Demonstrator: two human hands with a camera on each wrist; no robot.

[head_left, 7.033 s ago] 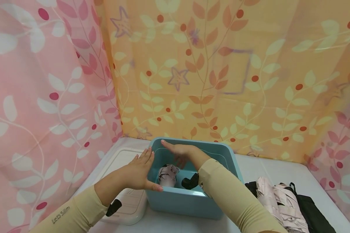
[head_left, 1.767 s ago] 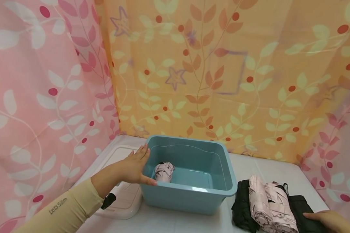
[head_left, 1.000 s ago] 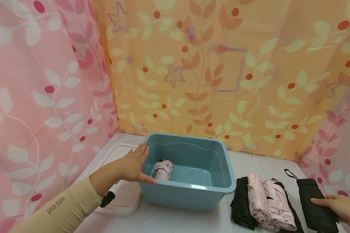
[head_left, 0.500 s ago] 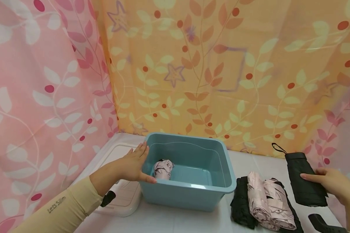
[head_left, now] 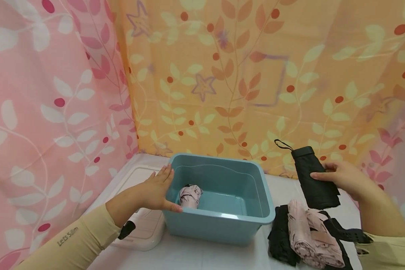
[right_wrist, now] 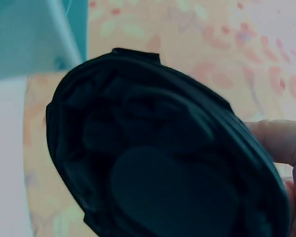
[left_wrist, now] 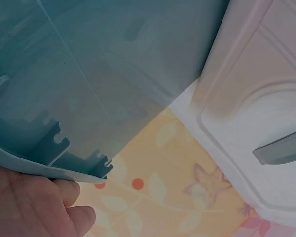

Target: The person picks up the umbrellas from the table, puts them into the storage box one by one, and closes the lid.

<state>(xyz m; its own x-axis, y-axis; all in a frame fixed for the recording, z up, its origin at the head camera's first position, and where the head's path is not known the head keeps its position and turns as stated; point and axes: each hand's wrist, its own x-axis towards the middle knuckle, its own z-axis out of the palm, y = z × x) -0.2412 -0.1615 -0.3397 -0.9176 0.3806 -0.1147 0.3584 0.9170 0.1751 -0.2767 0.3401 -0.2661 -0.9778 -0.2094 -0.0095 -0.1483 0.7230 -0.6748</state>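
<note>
My right hand [head_left: 349, 179] holds a black folded umbrella [head_left: 312, 180] by its side, thumb in front, above the table right of the tub. A thin wrist loop sticks out from its upper end. In the right wrist view the umbrella's open-looking dark end [right_wrist: 163, 148] fills the middle. My left hand [head_left: 153, 192] rests on the left corner of the blue plastic tub [head_left: 219, 213], fingers straight along its side and thumb at the front rim. Inside the tub, at the left, lies a pink folded umbrella [head_left: 190, 196].
Right of the tub lie a black bundle [head_left: 281, 236], a pink rolled bundle [head_left: 300, 234] and another pink bundle [head_left: 325, 247], side by side. A white lid [head_left: 150, 230] lies left of the tub. Patterned curtains [head_left: 202, 75] stand behind and at the sides.
My right hand has left the tub, taken the black umbrella from the right end of the row, lifted it and carried it left. My left hand stays on the tub.
</note>
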